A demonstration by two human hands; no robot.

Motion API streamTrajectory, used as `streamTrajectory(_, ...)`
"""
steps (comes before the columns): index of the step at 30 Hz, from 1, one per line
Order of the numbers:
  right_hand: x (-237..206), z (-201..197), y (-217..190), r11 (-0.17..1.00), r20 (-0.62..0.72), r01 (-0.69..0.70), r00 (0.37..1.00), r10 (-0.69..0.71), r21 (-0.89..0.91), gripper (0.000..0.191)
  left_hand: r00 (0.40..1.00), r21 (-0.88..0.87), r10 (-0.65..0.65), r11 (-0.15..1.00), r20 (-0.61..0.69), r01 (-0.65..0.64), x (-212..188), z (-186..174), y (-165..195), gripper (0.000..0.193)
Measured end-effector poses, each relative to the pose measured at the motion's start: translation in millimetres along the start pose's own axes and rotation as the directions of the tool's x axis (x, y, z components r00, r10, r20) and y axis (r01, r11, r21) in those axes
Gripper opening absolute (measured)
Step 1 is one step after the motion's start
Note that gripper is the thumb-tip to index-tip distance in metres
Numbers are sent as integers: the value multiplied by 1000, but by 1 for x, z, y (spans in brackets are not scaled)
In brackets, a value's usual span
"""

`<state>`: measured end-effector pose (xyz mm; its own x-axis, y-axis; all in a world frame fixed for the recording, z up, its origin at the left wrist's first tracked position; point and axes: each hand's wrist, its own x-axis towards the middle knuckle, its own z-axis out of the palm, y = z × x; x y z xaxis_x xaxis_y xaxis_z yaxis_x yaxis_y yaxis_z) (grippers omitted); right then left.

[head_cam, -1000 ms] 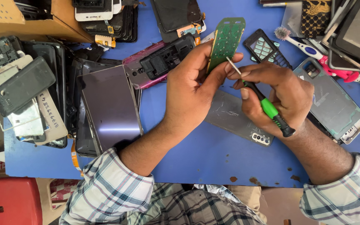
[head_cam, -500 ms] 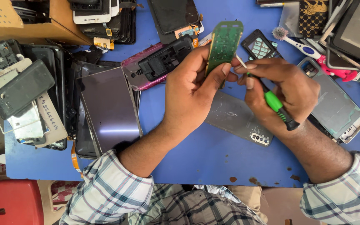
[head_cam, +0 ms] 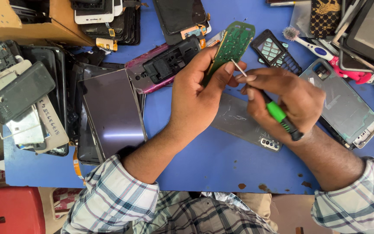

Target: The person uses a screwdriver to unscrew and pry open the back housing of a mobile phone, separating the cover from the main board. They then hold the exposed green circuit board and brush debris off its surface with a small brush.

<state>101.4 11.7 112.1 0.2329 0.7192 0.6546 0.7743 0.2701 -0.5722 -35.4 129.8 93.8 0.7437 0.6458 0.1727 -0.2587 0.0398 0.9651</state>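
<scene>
My left hand [head_cam: 198,95] holds a green phone circuit board [head_cam: 232,45] upright between thumb and fingers, above the blue table [head_cam: 195,160]. My right hand [head_cam: 282,102] grips a screwdriver with a green and black handle [head_cam: 282,118]; its thin metal tip touches the board's lower edge by my left thumb. Under both hands lies a grey phone back cover [head_cam: 243,121]. A dark keypad front frame [head_cam: 275,51] lies just right of the board.
Stacked phone screens and a dark tablet panel [head_cam: 113,112] lie left. A pink phone housing [head_cam: 161,67] is beyond my left hand, a silver phone frame [head_cam: 345,104] right, toothbrushes [head_cam: 321,50] at far right, a cardboard box [head_cam: 31,21] top left, a red stool [head_cam: 9,210] below.
Both hands have shifted slightly; the screwdriver tip has stayed at the board's lower edge while my right hand turned a little over the handle.
</scene>
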Motion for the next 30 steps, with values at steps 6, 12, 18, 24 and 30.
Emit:
streamTrajectory(6, 1, -3, -8, 997, 9, -78, 997, 78, -11, 19, 1000, 55, 0, 998, -7, 1, 0, 0, 0, 14)
streamTrajectory(12, 5, -3, -9, 996, 27, -82, 996, 81, 43, 17, 1000, 56, -16, 998, -12, 17, 1, -1, -1, 15)
streamTrajectory(18, 3, 0, -8, 999, 41, -44, 998, 45, -20, 18, 1000, 85, -11, 996, -14, 12, 1, -2, -1, 14)
streamTrajectory(24, 4, -2, -8, 996, 27, -94, 995, 93, 3, 17, 999, 110, -21, 994, -26, 24, 2, -1, -1, 13)
streamTrajectory(30, 3, -4, -7, 993, 16, -109, 994, 108, 51, 15, 999, 93, -24, 995, -36, 27, 2, 0, -2, 16)
